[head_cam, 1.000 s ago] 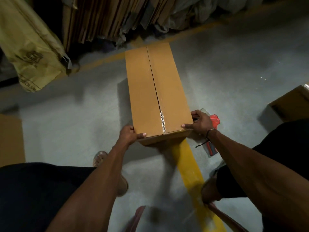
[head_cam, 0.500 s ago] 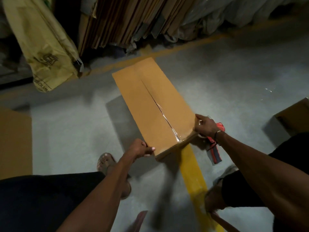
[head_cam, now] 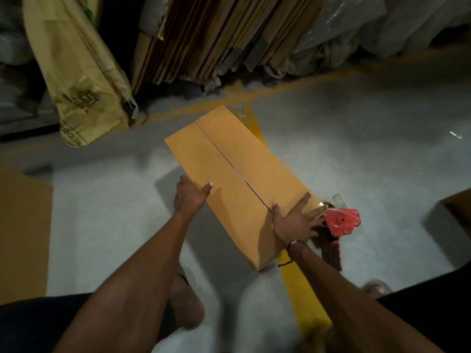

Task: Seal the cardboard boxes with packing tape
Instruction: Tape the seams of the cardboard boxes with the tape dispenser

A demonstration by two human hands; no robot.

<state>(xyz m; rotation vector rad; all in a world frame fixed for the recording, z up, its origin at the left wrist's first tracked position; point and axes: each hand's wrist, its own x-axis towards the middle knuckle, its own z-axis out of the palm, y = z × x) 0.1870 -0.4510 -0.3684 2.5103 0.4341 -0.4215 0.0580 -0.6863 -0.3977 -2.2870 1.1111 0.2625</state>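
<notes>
On the grey concrete floor [head_cam: 356,161], lying partly over a yellow painted line [head_cam: 303,299], sits a long cardboard box [head_cam: 229,179] turned at an angle to the person. Flaps are down and meet at a centre seam [head_cam: 224,159]; a shiny strip near the close end looks like tape already on the seam, though glare and dim light make that hard to confirm, and the far stretch looks bare. Left hand [head_cam: 190,197] lies spread flat, fingers open, on the box's left long edge. Right hand [head_cam: 295,220] lies open and flat on the near right corner, its fingertips reaching off the edge toward the red tape dispenser [head_cam: 341,221] on the floor just beside the box. Neither hand grips anything; they are well apart across the lid. Flattened cartons [head_cam: 216,36] lean at the back, a yellow sack [head_cam: 79,72] to the left, another box [head_cam: 458,207] at the right edge.

Risks, as I judge them: only open palms steady the box, so it could slide or spin on smooth concrete once the dispenser drags along; flaps may spring apart if pressure lifts, leaving a gap under the tape; tape could wander off the angled seam; the dispenser's cutting edge is close to the reaching fingers
</notes>
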